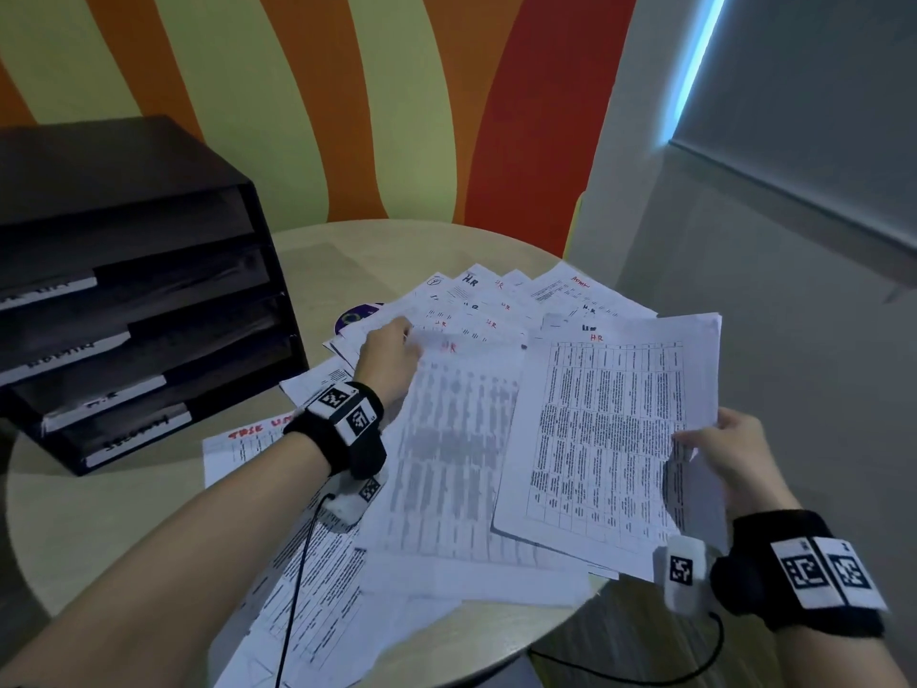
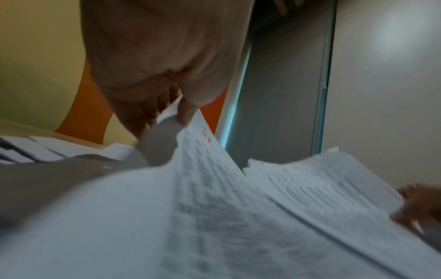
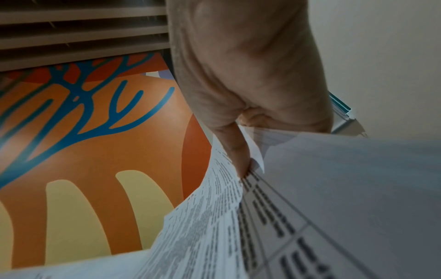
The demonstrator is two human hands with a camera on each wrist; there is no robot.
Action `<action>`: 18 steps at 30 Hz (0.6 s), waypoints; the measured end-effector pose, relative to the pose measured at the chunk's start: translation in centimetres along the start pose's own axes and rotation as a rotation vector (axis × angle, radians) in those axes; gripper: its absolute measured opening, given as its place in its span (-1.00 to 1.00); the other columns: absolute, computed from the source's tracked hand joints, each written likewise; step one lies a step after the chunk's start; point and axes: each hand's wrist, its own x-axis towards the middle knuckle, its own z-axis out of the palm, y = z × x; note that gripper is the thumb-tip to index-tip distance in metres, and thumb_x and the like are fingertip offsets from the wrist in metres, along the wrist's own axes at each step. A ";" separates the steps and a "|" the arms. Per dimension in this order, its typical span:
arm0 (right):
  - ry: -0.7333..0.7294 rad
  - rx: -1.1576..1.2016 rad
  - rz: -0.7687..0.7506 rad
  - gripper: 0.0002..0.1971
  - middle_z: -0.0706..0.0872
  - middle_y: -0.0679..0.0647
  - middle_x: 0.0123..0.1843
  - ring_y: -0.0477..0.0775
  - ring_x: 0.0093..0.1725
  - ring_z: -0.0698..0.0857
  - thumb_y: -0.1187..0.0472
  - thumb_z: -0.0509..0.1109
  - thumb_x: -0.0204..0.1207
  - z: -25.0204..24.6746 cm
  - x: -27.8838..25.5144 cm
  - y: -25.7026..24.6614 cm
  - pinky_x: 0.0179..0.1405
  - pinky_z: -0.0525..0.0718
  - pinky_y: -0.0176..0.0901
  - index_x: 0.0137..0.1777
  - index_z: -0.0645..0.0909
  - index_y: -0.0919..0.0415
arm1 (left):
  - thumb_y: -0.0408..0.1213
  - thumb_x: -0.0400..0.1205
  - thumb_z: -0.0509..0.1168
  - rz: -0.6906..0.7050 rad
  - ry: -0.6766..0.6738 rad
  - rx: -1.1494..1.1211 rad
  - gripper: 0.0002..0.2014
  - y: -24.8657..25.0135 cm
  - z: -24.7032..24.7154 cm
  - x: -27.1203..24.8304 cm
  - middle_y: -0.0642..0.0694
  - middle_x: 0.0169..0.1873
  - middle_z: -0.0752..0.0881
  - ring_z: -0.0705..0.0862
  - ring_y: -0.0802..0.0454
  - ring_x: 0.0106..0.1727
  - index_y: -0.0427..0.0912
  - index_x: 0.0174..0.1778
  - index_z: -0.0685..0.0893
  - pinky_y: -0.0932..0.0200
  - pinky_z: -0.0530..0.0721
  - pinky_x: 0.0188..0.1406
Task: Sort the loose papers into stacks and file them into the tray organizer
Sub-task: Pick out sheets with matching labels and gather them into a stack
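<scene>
Loose printed papers [image 1: 476, 310] lie fanned across a round pale table [image 1: 317, 250], several marked "HR" in red. My left hand [image 1: 392, 352] pinches the top edge of one blurred sheet [image 1: 446, 449] marked "HR" [image 2: 207, 139], lifted off the pile; thumb and fingers [image 2: 186, 111] close on it. My right hand [image 1: 729, 454] grips the right edge of a small stack of table-printed sheets [image 1: 610, 439], held above the table's right side; its thumb [image 3: 238, 151] presses on the stack [image 3: 262, 226]. The black tray organizer [image 1: 139, 300] with labelled shelves stands at the left.
More sheets [image 1: 307, 588] spread toward the table's near edge, one with red writing [image 1: 248, 434] by the organizer. A purple disc [image 1: 355, 315] peeks out under the far papers. A striped orange and green wall [image 1: 297, 116] stands behind; grey floor [image 1: 769, 365] lies to the right.
</scene>
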 end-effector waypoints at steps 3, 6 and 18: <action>-0.024 0.000 0.002 -0.63 0.72 0.27 0.10 0.27 0.06 0.69 0.55 0.36 0.53 0.3 0.2 0.3 0.05 0.59 0.02 0.33 0.60 0.40 | -0.32 0.69 0.16 -0.056 0.189 -0.428 -0.94 1.0 -1.5 0.6 -0.10 -0.14 0.63 0.58 -0.05 -0.28 -0.18 -0.02 0.53 0.07 0.58 -0.34; -0.038 0.006 -0.014 -0.65 0.73 0.25 0.06 0.22 -0.01 0.70 0.57 0.34 0.51 0.7 0.5 0.6 -0.03 0.58 -0.05 0.28 0.63 0.38 | -0.27 0.66 0.31 -0.110 0.362 -0.630 -0.97 1.2 -3.3 1.6 -0.23 -0.04 0.78 0.75 -0.19 -0.06 -0.08 -0.09 0.60 -0.06 0.73 -0.04; -0.064 -0.006 -0.046 -0.77 0.71 0.23 -0.10 0.21 -0.12 0.68 0.59 0.29 0.53 1.7 -0.5 0.1 -0.05 0.60 0.01 -0.04 0.68 0.29 | -0.07 0.56 0.46 -0.253 -0.560 -0.129 -0.49 1.8 -5.0 -2.1 -0.22 0.10 0.73 0.73 -0.07 -0.04 -0.25 0.37 0.61 0.06 0.74 -0.23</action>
